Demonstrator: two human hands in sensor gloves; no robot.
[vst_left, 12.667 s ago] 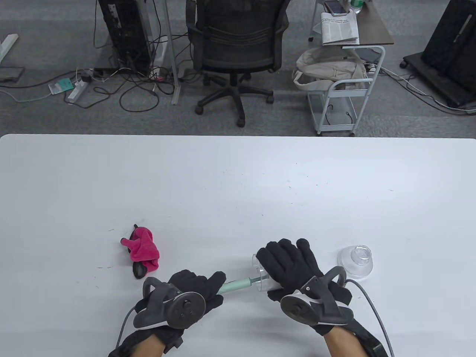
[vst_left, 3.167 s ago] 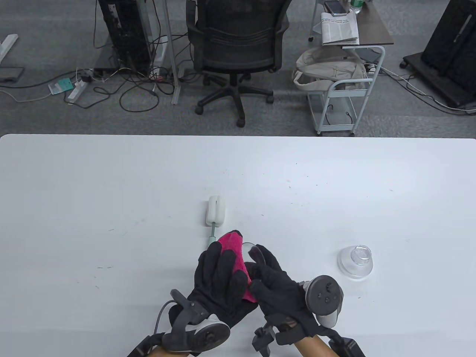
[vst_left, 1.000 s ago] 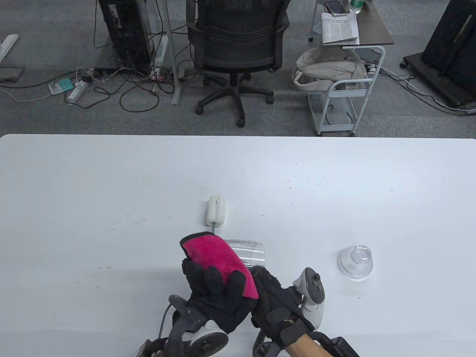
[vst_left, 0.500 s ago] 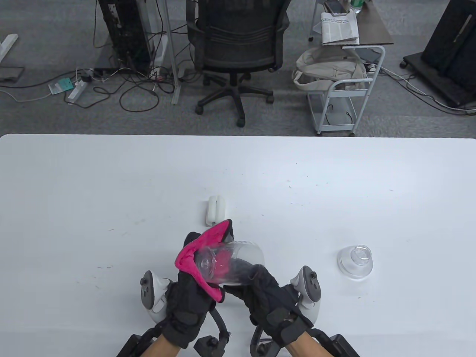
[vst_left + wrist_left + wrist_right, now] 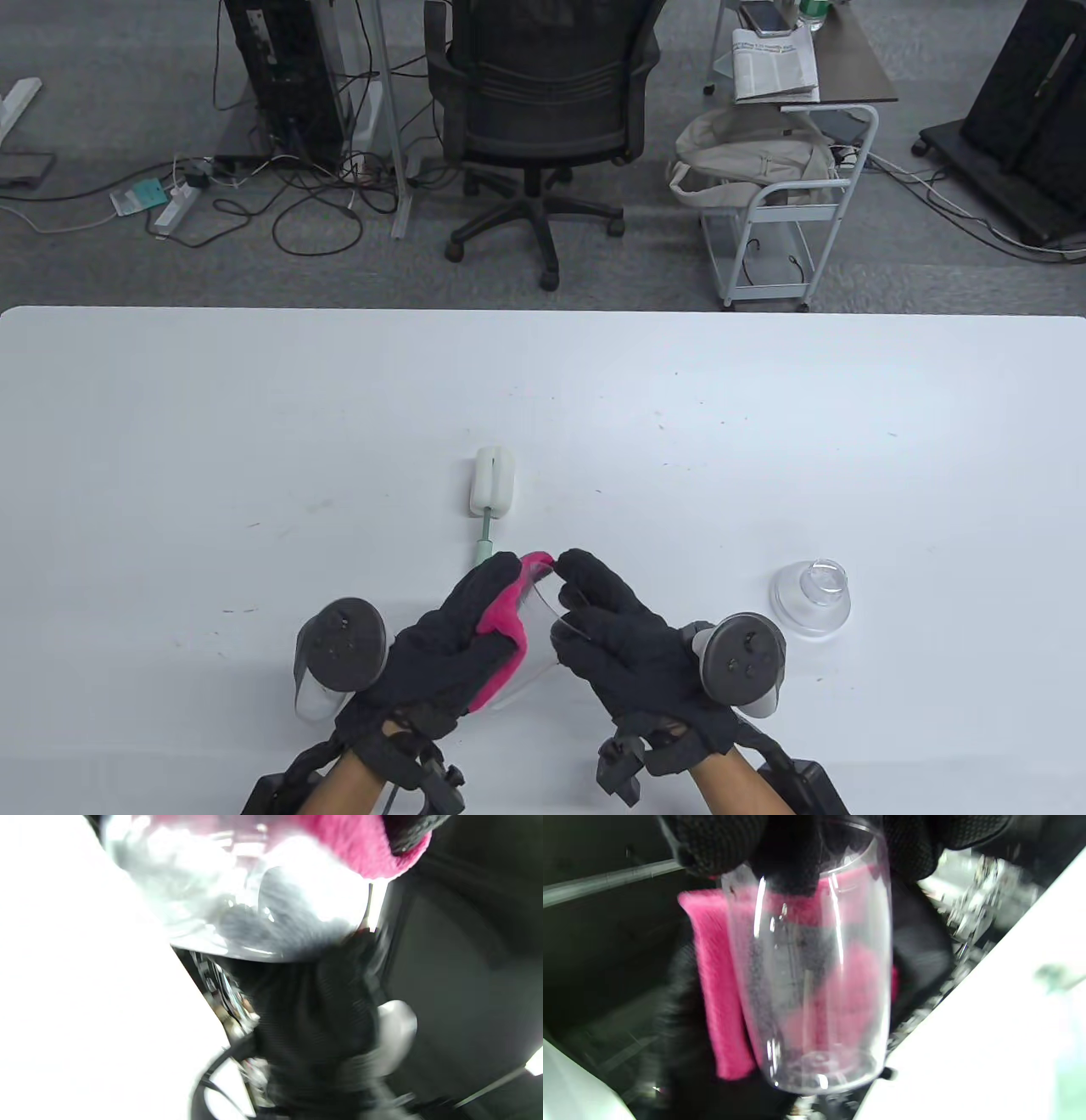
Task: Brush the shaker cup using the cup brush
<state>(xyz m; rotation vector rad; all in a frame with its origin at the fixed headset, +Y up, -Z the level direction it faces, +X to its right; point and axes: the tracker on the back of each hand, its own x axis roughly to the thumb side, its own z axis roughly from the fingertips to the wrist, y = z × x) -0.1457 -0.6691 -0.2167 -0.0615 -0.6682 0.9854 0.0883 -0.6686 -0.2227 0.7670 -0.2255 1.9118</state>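
The clear shaker cup (image 5: 534, 641) is held above the table's front edge between both hands, and it shows close up in the right wrist view (image 5: 814, 984). My right hand (image 5: 624, 645) grips its rim. My left hand (image 5: 450, 641) presses a pink cloth (image 5: 505, 615) against the cup's side; the cloth also shows in the right wrist view (image 5: 717, 984) and the left wrist view (image 5: 356, 844). The cup brush (image 5: 490, 497), with a white sponge head and pale green handle, lies free on the table just beyond the hands.
The clear domed lid (image 5: 812, 597) stands on the white table (image 5: 254, 424) to the right of my right hand. Beyond the table's far edge are an office chair (image 5: 543, 110), a small cart (image 5: 789, 212) and floor cables.
The cup has been turned from lying across the hands to standing between them. My left hand has moved the cloth from under the cup to its left side. The brush and lid have not moved.
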